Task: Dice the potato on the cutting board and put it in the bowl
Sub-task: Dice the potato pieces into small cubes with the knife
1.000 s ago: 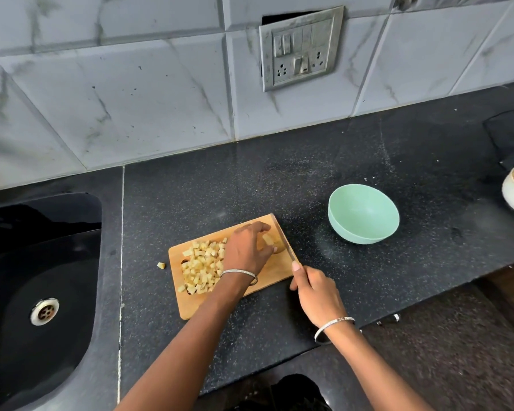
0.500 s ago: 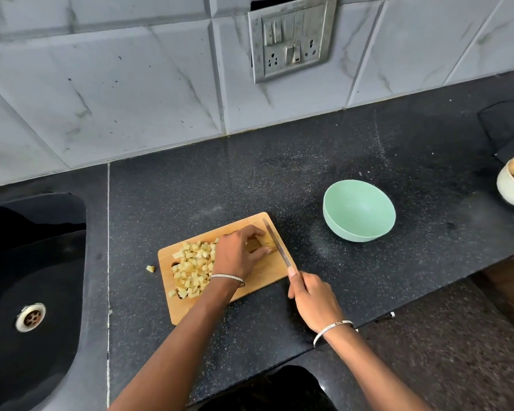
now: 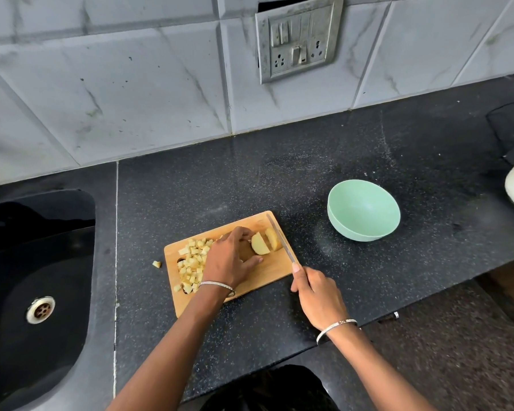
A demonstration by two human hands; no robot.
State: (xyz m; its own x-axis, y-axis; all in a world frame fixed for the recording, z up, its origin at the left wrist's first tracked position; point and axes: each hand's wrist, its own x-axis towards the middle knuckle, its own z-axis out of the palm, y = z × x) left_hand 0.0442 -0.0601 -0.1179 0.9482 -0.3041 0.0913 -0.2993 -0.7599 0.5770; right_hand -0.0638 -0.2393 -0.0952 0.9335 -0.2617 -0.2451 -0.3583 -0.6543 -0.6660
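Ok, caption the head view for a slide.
Left hand steadies pale potato slices on wooden cutting board; right hand grips steel knife near empty mint-green bowl.

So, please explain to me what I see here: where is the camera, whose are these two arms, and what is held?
There is no machine here: a person works with bare hands, and the one camera sits on that person's head, looking forward and down, so the arms enter from below. The left hand holds the uncut potato pieces steady on the wooden cutting board. The right hand grips a knife, its blade just beside those pieces. A pile of diced potato lies on the board's left part, and one cube lies off it on the black counter. The green bowl to the right is empty. A sink is at the left.
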